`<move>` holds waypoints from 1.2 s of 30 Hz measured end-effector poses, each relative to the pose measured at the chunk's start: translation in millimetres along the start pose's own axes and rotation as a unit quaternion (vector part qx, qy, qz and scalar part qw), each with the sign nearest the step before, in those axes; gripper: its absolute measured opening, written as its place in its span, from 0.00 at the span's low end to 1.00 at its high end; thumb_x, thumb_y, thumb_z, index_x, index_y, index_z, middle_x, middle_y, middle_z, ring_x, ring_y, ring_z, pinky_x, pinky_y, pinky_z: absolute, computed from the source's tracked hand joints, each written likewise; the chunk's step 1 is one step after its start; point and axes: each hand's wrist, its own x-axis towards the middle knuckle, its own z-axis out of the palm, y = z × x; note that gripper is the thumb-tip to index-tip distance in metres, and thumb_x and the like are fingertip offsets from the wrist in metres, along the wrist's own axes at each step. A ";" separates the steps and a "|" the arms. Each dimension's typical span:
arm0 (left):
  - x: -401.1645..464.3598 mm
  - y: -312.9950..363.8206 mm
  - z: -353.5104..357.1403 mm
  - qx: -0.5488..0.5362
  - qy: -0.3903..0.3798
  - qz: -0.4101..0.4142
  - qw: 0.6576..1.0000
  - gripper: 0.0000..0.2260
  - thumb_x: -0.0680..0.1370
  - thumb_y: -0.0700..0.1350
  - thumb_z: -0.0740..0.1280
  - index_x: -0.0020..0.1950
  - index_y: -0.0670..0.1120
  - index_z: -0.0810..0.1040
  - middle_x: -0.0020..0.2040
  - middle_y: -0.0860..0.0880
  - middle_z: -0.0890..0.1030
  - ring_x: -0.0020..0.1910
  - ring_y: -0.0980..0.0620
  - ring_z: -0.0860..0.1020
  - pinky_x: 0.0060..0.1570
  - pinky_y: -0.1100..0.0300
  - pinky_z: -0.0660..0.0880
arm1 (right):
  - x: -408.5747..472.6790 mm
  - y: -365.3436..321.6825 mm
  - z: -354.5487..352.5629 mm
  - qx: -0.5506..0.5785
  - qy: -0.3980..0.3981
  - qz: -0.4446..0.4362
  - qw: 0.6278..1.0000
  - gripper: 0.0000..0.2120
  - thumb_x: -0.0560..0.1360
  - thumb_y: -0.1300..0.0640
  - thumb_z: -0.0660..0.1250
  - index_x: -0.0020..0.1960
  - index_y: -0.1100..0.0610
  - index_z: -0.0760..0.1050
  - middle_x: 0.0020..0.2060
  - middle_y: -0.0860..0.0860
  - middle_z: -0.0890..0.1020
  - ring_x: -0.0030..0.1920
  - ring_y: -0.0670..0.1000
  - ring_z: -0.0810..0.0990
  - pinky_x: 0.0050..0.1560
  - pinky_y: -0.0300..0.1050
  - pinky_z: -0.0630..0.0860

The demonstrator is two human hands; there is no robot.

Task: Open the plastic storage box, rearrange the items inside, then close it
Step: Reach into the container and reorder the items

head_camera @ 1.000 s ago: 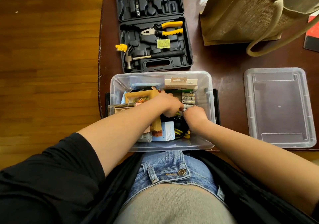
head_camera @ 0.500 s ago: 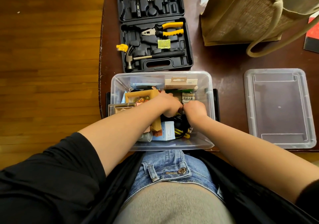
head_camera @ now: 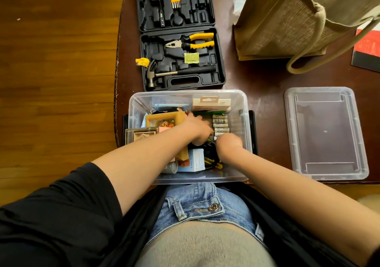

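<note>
The clear plastic storage box (head_camera: 245, 110) stands open at the table's near edge, packed with items. Its clear lid (head_camera: 324, 133) lies flat on the table to the right. Inside, a row of white batteries (head_camera: 220, 122) lies at the right, behind it a white carton (head_camera: 211, 103), and at the left an orange-framed box (head_camera: 164, 118). My left hand (head_camera: 196, 128) reaches in, palm down, fingertips at the batteries. My right hand (head_camera: 229, 143) is curled beside it, pinching the nearest battery. A light blue box (head_camera: 196, 160) and a black-and-yellow item (head_camera: 211, 161) sit below my wrists.
An open black tool case (head_camera: 181, 61) with pliers, a hammer and hex keys lies just behind the box. A tan woven bag (head_camera: 287, 19) stands at the back right, with a red-and-black book (head_camera: 368, 48) beside it. The table's left edge (head_camera: 117, 81) drops to wooden floor.
My right hand moved up to the battery row, then drew back slightly towards me. My left hand has barely shifted.
</note>
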 end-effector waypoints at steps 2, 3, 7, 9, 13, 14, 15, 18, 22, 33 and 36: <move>0.9 2.2 0.8 0.004 0.002 -0.007 1.000 0.25 0.78 0.41 0.62 0.75 0.53 0.62 0.75 0.45 0.61 0.73 0.40 0.59 0.70 0.38 0.55 | 0.8 -2.3 3.0 0.013 -0.022 0.014 1.000 0.14 0.77 0.65 0.59 0.60 0.59 0.75 0.58 0.55 0.78 0.58 0.56 0.77 0.46 0.46 0.76; 1.2 2.9 1.6 0.005 0.004 -0.010 1.000 0.25 0.78 0.42 0.62 0.74 0.52 0.63 0.74 0.45 0.61 0.73 0.40 0.59 0.71 0.38 0.55 | 1.8 -3.1 3.9 0.027 -0.028 0.023 0.999 0.14 0.77 0.65 0.59 0.61 0.59 0.75 0.59 0.56 0.77 0.59 0.56 0.77 0.48 0.46 0.77; 3.2 4.4 4.4 0.001 0.014 -0.022 1.000 0.25 0.78 0.43 0.62 0.74 0.51 0.63 0.74 0.45 0.62 0.72 0.41 0.60 0.71 0.38 0.56 | 4.4 -5.0 7.8 0.071 0.000 0.048 0.996 0.14 0.76 0.67 0.59 0.58 0.59 0.76 0.57 0.56 0.78 0.58 0.56 0.78 0.47 0.45 0.75; 4.0 4.8 5.1 -0.004 0.023 -0.027 0.999 0.25 0.77 0.43 0.63 0.74 0.51 0.63 0.74 0.45 0.62 0.72 0.41 0.60 0.71 0.39 0.56 | 3.9 -5.8 9.9 0.076 0.018 0.048 0.996 0.14 0.76 0.69 0.58 0.57 0.60 0.77 0.56 0.56 0.79 0.56 0.56 0.79 0.46 0.45 0.75; 3.8 6.1 6.8 -0.017 0.030 -0.035 0.999 0.26 0.77 0.43 0.63 0.74 0.52 0.63 0.73 0.44 0.62 0.72 0.41 0.60 0.71 0.39 0.55 | 1.1 -4.1 14.5 0.067 0.053 0.016 0.996 0.14 0.76 0.70 0.58 0.55 0.61 0.77 0.54 0.56 0.81 0.54 0.57 0.80 0.45 0.45 0.76; 3.3 6.0 7.0 -0.021 0.031 -0.035 0.999 0.25 0.77 0.43 0.63 0.74 0.52 0.63 0.73 0.44 0.62 0.72 0.41 0.60 0.71 0.39 0.55 | 0.0 -3.5 15.2 0.061 0.061 0.005 0.996 0.14 0.76 0.70 0.58 0.55 0.61 0.77 0.53 0.56 0.81 0.53 0.57 0.80 0.45 0.46 0.76; 3.2 5.9 7.1 -0.024 0.032 -0.035 0.999 0.25 0.77 0.43 0.63 0.74 0.52 0.64 0.73 0.44 0.63 0.72 0.42 0.60 0.71 0.39 0.55 | -0.9 -3.3 15.9 0.056 0.066 -0.005 0.996 0.13 0.76 0.70 0.58 0.55 0.61 0.77 0.53 0.56 0.81 0.53 0.57 0.81 0.46 0.46 0.76; 3.2 6.4 7.5 -0.029 0.036 -0.034 0.998 0.25 0.77 0.43 0.63 0.74 0.50 0.63 0.73 0.44 0.62 0.72 0.42 0.61 0.70 0.39 0.56 | -1.0 -3.9 17.3 0.049 0.086 -0.022 0.995 0.13 0.76 0.70 0.59 0.55 0.61 0.77 0.52 0.56 0.81 0.52 0.57 0.81 0.46 0.47 0.77; 3.6 9.0 7.4 -0.047 0.037 -0.026 0.998 0.27 0.77 0.42 0.63 0.75 0.46 0.60 0.76 0.46 0.59 0.72 0.43 0.60 0.71 0.38 0.54 | 5.8 -1.1 15.5 0.070 0.110 -0.014 0.991 0.13 0.76 0.70 0.58 0.57 0.61 0.73 0.51 0.56 0.82 0.51 0.57 0.81 0.45 0.47 0.77; -3.4 6.8 6.5 -0.033 0.033 0.001 0.999 0.24 0.77 0.41 0.62 0.73 0.50 0.65 0.73 0.44 0.63 0.71 0.42 0.60 0.70 0.38 0.54 | 11.4 -1.6 14.3 -0.023 0.118 -0.043 0.992 0.14 0.78 0.68 0.57 0.62 0.63 0.70 0.57 0.56 0.78 0.54 0.55 0.80 0.43 0.45 0.76; -7.2 6.2 6.9 -0.027 0.042 0.012 0.999 0.23 0.77 0.42 0.62 0.73 0.51 0.66 0.71 0.43 0.64 0.71 0.42 0.61 0.70 0.39 0.55 | 14.5 2.7 7.3 -0.015 0.100 -0.035 0.994 0.12 0.77 0.68 0.59 0.55 0.60 0.76 0.53 0.54 0.80 0.52 0.55 0.80 0.43 0.44 0.75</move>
